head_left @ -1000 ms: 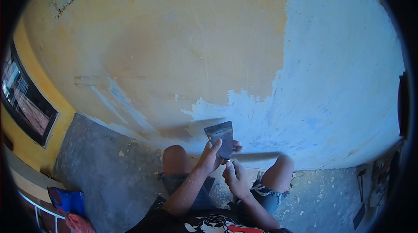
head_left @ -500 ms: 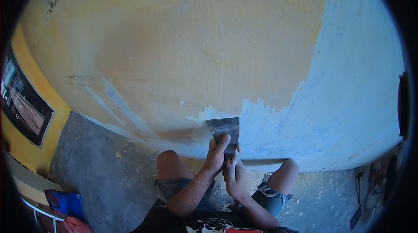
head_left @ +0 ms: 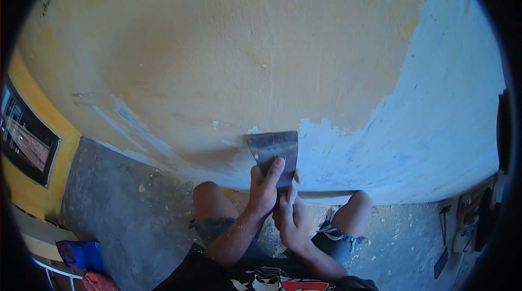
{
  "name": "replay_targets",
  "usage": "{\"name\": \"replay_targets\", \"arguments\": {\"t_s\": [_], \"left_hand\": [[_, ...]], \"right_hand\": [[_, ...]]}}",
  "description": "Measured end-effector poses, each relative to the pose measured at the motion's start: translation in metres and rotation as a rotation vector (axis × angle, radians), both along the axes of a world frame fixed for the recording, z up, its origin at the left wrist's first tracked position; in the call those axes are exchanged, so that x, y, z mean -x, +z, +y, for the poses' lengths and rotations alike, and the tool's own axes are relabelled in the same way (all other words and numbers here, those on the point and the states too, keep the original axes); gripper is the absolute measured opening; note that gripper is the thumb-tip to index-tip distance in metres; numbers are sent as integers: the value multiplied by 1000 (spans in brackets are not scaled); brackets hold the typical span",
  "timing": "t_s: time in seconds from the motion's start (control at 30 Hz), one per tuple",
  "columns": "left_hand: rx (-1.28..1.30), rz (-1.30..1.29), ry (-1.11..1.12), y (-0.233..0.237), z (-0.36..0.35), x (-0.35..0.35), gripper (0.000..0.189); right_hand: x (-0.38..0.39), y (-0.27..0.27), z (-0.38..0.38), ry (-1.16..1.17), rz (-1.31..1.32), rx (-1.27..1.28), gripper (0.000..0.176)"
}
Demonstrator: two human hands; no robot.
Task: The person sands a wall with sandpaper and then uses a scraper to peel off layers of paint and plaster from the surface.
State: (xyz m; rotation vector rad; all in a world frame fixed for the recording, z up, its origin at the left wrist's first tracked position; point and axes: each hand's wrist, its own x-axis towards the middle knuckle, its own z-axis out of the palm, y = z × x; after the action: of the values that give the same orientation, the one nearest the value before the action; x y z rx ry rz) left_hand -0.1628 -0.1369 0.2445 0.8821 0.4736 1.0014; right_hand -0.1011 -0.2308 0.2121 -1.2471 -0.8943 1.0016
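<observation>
My left hand (head_left: 264, 189) grips a wide, flat paint scraper (head_left: 275, 152), its thumb pressed along the middle of the blade. Lower down, my right hand (head_left: 292, 221) is closed around the scraper's handle end, which the fingers mostly hide. The dark metal blade points upward, and its straight top edge overlaps the lower wall (head_left: 261, 79). Yellowish-tan coating covers much of that wall. Beside the blade, a ragged border separates the tan from a pale bluish surface (head_left: 375, 152) on the right. Light specks dot my forearms.
My knees stand close to the wall on both sides of my hands. Paint flakes lie on the grey floor (head_left: 125, 198). A dark-framed window (head_left: 30, 138) is at left, above a blue bag (head_left: 81, 255). Tools (head_left: 443, 231) lie at the right edge.
The scraper and both hands have moved up along the wall, the blade now covering part of the pale patch. The view has shifted slightly. Both hands keep their grip.
</observation>
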Motion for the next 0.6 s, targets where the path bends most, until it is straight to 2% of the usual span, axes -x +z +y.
{"name": "replay_targets", "arguments": {"t_s": [0.07, 0.13, 0.23, 0.27, 0.37, 0.4, 0.53, 0.6], "left_hand": [[3, 18, -50, -7, -3, 2, 36], [-40, 5, -10, -12, -1, -5, 37], [-14, -2, -33, -7, 7, -4, 37], [-43, -37, -29, -4, 9, -4, 37], [1, -71, -42, -7, -3, -2, 33], [1, -63, 59, -13, -5, -9, 33], [-34, -140, 10, 17, 11, -6, 31], [13, -118, -9, 10, 2, -1, 32]], "right_hand": [[4, -8, -12, -10, 52, 24, 29], [0, -16, -11, -15, 86, 68, 29], [-1, -3, -1, -14, 43, 68, 29], [0, 3, -1, 8, 112, 65, 28], [1, -6, -11, -11, 59, 42, 28], [1, 2, -12, -17, 95, 97, 27], [-4, 24, 5, 18, -17, 47, 27], [1, 9, -3, 0, -13, 38, 27]]}}
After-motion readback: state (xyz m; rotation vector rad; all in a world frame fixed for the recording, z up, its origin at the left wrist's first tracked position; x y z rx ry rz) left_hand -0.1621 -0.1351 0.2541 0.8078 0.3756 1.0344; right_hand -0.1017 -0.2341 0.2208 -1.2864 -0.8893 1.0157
